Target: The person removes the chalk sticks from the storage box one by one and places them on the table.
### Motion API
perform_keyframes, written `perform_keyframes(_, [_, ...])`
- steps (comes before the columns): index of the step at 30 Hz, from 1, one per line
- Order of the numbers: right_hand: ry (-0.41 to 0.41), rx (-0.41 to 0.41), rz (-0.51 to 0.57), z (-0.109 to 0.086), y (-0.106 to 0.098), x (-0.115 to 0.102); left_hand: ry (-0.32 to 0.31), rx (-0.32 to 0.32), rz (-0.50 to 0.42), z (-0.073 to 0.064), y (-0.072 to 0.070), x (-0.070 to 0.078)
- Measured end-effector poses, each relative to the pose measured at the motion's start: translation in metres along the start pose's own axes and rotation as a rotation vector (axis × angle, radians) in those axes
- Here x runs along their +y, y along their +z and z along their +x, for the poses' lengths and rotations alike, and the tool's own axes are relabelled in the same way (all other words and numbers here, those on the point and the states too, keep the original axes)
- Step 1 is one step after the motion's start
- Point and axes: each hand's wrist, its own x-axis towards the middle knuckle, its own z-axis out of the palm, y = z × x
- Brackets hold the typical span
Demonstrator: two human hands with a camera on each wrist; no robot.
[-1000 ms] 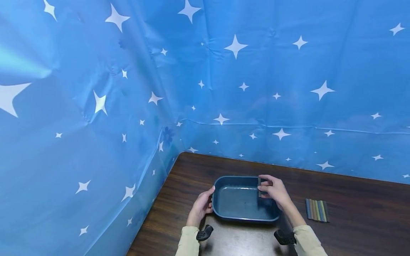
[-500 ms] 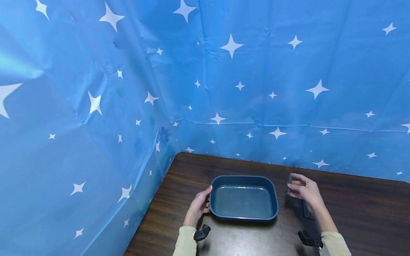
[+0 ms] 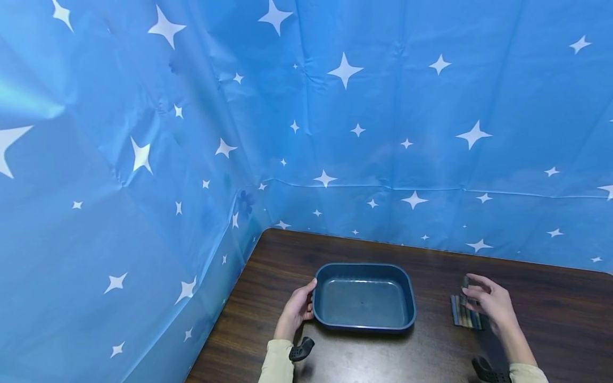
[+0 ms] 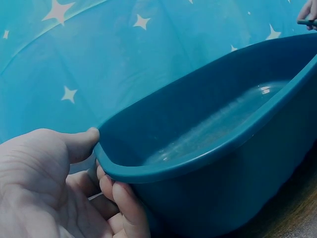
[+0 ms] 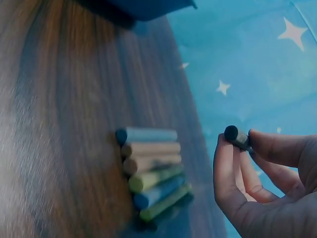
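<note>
A blue rectangular plastic basin (image 3: 364,327) sits on the table with nothing inside. My left hand (image 3: 297,308) grips its left end, thumb at the rim (image 4: 143,173) and fingers curled under it. Over the row of coloured sticks (image 3: 455,311), my right hand (image 3: 498,306) pinches a short dark round stick (image 5: 237,137) between thumb and fingertips. In the right wrist view, the row holds several thick, flat-ended sticks side by side: light blue (image 5: 151,135), tan (image 5: 153,148), yellow-green, blue and green. The hand partly covers the row's right side in the head view.
The dark wooden table (image 3: 297,250) meets a blue curtain with white stars (image 3: 364,159) along its back and left edges. Black wrist devices (image 3: 301,349) are worn on both wrists.
My right hand, still pinching the dark stick, has moved from above the basin's right side to the right, over the row of sticks. The left hand keeps its grip on the basin.
</note>
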Motion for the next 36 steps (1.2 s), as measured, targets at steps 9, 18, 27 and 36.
perform_keyframes(9, [0.063,0.053,0.003,-0.001,-0.021,0.02,0.007,-0.011,0.0,-0.001,-0.002,0.001])
perform_keyframes(18, [0.075,0.123,-0.18,0.0,-0.03,0.041,0.009,-0.015,-0.008,0.0,0.0,0.0])
perform_keyframes(27, [-0.124,0.223,-0.506,0.002,-0.026,0.055,-0.003,-0.014,-0.002,0.003,0.005,0.0])
perform_keyframes(36, [-0.074,0.2,-0.52,0.0,-0.027,0.048,-0.002,-0.011,0.02,0.004,0.01,0.001])
